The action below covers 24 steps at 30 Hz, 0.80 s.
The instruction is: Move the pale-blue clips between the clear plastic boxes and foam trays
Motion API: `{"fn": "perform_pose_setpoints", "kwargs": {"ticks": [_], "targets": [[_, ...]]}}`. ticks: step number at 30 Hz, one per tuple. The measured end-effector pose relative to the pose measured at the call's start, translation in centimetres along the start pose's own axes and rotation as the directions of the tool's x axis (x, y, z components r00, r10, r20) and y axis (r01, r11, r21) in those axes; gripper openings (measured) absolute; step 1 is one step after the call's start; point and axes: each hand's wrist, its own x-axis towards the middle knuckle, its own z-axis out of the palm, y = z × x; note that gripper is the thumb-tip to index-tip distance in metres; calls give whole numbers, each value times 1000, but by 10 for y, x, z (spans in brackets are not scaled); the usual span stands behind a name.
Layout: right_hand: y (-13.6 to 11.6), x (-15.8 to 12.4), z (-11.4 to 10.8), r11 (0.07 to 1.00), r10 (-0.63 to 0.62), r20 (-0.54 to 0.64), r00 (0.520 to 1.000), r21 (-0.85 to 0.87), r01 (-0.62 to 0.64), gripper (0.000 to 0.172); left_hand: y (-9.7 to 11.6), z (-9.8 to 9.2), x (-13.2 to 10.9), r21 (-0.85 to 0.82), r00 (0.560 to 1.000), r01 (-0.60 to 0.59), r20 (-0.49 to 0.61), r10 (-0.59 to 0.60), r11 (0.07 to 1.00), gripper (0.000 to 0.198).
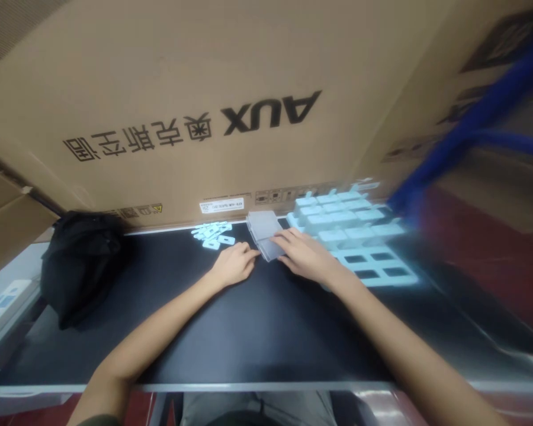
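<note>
Left hand (234, 264) and right hand (305, 255) are set apart around the grey pile (263, 226) far on the counter (257, 337), apparently so it is steadied, though any grip cannot be told.

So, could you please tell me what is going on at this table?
A person has both bare hands at a loose stack of flat grey pieces on the black tabletop. The right hand has its fingers over the stack's right side, while the left hand is at its near left corner; whether either grips is unclear. A pile of light blue pieces lies to the left, with light blue trays to the right.
</note>
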Motion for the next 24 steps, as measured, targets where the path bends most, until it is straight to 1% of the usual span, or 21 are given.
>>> {"fn": "perform_pose_setpoints", "kwargs": {"ticks": [7, 10, 13, 15, 16, 17, 19, 21, 22, 23, 24], "targets": [[3, 4, 16, 999, 31, -50, 998, -29, -32, 43, 2, 0, 2, 11, 1000, -8, 30, 8, 1000, 39], [0, 5, 19, 998, 54, -70, 996, -22, -56, 41, 2, 1, 1, 4, 1000, -8, 28, 8, 1000, 39], [-8, 0, 10, 999, 48, -126, 991, -11, -50, 41, 1, 2, 1, -2, 1000, -2, 19, 2, 1000, 39], [-11, -10, -5, 999, 40, -225, 973, -6, -43, 41, 1, 2, 0, -3, 1000, 3, 16, -3, 1000, 39], [-11, -18, -14, 999, 46, -295, 954, -4, -50, 40, 2, 3, 0, -3, 1000, 5, 16, -5, 1000, 39], [-8, -27, -24, 998, 65, -373, 925, 1, -70, 39, 2, 3, 0, -4, 1000, 5, 16, -5, 1000, 39], [3, -49, -42, 987, 146, -534, 833, 17, -162, 36, 2, 4, 0, -7, 1000, 1, 11, -1, 1000, 39], [22, -71, -54, 933, 312, -640, 702, 67, -354, 32, 2, 5, 0, -10, 1000, -4, 1, 4, 1000, 38], [33, -81, -57, 872, 433, -635, 640, 114, -477, 33, 2, 6, 0, -10, 1000, -5, -6, 5, 1000, 37], [45, -91, -57, 789, 553, -603, 575, 157, -594, 34, 2, 6, 0, -10, 1000, -5, -13, 5, 1000, 37], [56, -99, -55, 701, 656, -544, 523, 183, -689, 35, 2, 7, 0, -11, 1000, -3, -19, 3, 1000, 35]]}}
